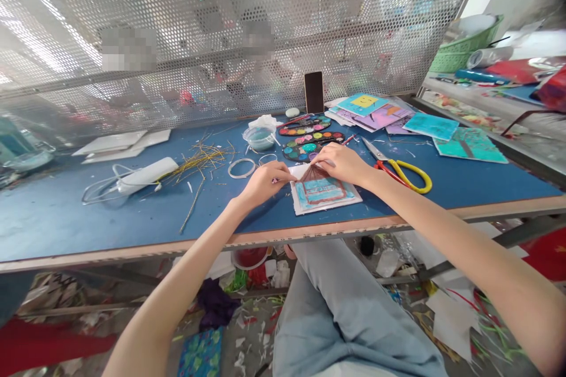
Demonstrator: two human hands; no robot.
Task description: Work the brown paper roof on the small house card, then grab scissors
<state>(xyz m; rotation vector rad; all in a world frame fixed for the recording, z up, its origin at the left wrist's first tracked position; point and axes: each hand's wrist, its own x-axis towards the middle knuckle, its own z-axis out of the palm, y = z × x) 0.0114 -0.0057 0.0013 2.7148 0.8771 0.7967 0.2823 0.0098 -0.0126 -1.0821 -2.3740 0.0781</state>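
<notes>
A small painted card [325, 193] showing a house with a brown roof on a light blue ground lies on the blue table [88, 212] near its front edge. My left hand [264, 182] rests at the card's upper left corner, fingers curled and pinched against its edge. My right hand [342, 164] lies over the card's top, fingers bent and pressing on the roof part. What the fingertips pinch is too small to make out.
Yellow-handled scissors [400, 169] lie right of the card. Two watercolour palettes [309, 136], a water cup [260, 137], tape rings [242, 168], straw sticks [198, 159], a white glue gun [144, 175], a phone [313, 92] against the perforated screen, and painted sheets [469, 144] surround it. Paper scraps litter the floor.
</notes>
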